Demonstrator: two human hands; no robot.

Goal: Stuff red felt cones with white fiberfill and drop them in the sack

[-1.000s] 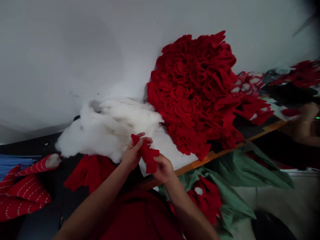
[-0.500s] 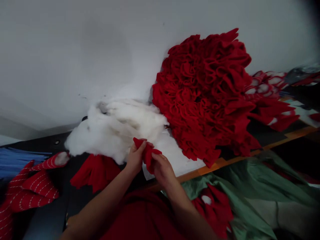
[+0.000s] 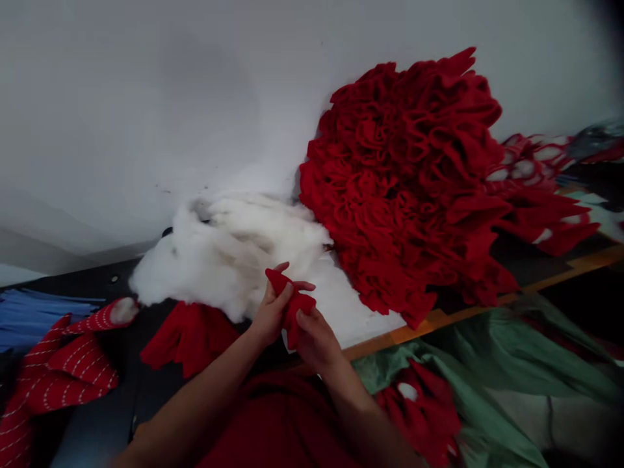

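Note:
A small red fabric piece [image 3: 291, 305] is held between both hands above the table's front edge. My left hand [image 3: 271, 307] is closed on its left side, thumb on top and a couple of fingertips sticking out beyond it. My right hand [image 3: 316, 335] grips the lower right part, thumb pressed on the cloth. White fluffy stuffing [image 3: 209, 253] lies in a heap just behind my hands. Left of my forearms is a small bunch of red cloth pieces [image 3: 188, 335]. Whether stuffing is inside the held piece cannot be seen.
A tall pile of red fabric pieces [image 3: 400, 182] leans against the wall. Red dashed-pattern cloth [image 3: 73, 374] and blue strips [image 3: 39, 318] lie at left. Right of my hands is a white sheet [image 3: 355, 312]. Green cloth [image 3: 492, 364] with red pieces [image 3: 422, 406] hangs below the wooden table edge [image 3: 433, 323].
My right thumb has shifted on the red fabric piece, and the left fingers stretch out further past it. The view has moved slightly.

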